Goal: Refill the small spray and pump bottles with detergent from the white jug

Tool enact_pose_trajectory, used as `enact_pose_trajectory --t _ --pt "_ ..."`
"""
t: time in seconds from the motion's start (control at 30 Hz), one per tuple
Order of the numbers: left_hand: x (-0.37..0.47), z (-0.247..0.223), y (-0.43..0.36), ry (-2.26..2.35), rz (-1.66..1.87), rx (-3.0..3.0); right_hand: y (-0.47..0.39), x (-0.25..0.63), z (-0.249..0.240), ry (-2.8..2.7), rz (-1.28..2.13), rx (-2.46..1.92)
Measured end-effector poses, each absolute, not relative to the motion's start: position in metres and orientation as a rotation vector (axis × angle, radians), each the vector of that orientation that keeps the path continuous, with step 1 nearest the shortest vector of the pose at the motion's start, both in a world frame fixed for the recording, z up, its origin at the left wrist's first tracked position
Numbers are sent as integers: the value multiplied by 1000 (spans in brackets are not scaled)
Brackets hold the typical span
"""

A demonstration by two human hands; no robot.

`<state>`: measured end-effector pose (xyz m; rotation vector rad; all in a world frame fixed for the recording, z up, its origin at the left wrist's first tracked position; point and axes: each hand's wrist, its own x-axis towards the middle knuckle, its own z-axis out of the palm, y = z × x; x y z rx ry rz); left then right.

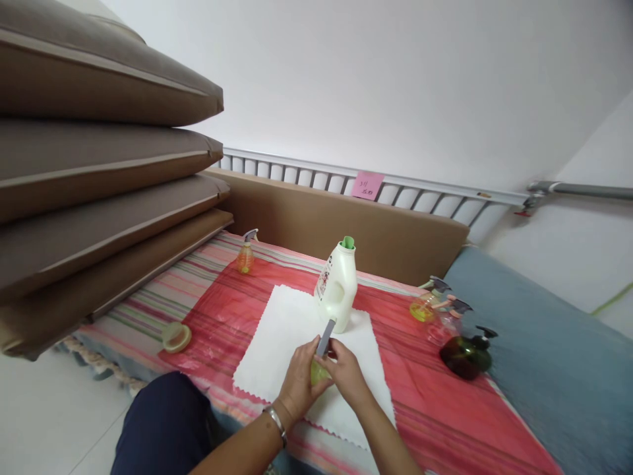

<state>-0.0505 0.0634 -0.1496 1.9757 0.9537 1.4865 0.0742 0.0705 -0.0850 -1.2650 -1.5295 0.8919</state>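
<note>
Both hands meet around a small spray bottle [319, 373] with a grey trigger head and yellow-green liquid, held over a white cloth [267, 336]. My left hand [299, 377], with a bracelet on its wrist, wraps round the bottle's body. The fingers of my right hand [347, 371] are closed at the grey spray head [325, 338], near its neck. Just beyond them a large white jug [341, 284] with a handle stands upright on the cloth, a green piece [348, 242] in its mouth. My fingers hide most of the spray bottle.
An orange spray bottle [245, 256] stands back left. At right are a yellow spray bottle [423, 307], a pink one [444, 324] and a dark green pump bottle [467, 356]. A round pale lid [176, 337] lies left. Stacked brown cushions [109, 152] rise at left; a brown panel [336, 214] stands behind.
</note>
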Motion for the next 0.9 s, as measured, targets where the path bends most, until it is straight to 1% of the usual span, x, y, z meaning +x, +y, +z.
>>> enact_pose_trajectory --t 0.2,0.43,0.53,0.73,0.9 --pt "-52 -151 65 937 1436 1985 65 71 -87 -1440 991 -1180" --pt "-52 -152 68 1004 1347 1928 72 77 -73 -1344 1107 -1142" --pt "-52 -150 68 1024 1325 1912 71 76 -75 -1344 1151 -1139" --pt "-51 -147 68 1041 1288 1907 65 77 -89 -1268 1122 -1174" --pt "-51 -146 68 1043 1287 1907 66 78 -88 -1241 1121 -1189"
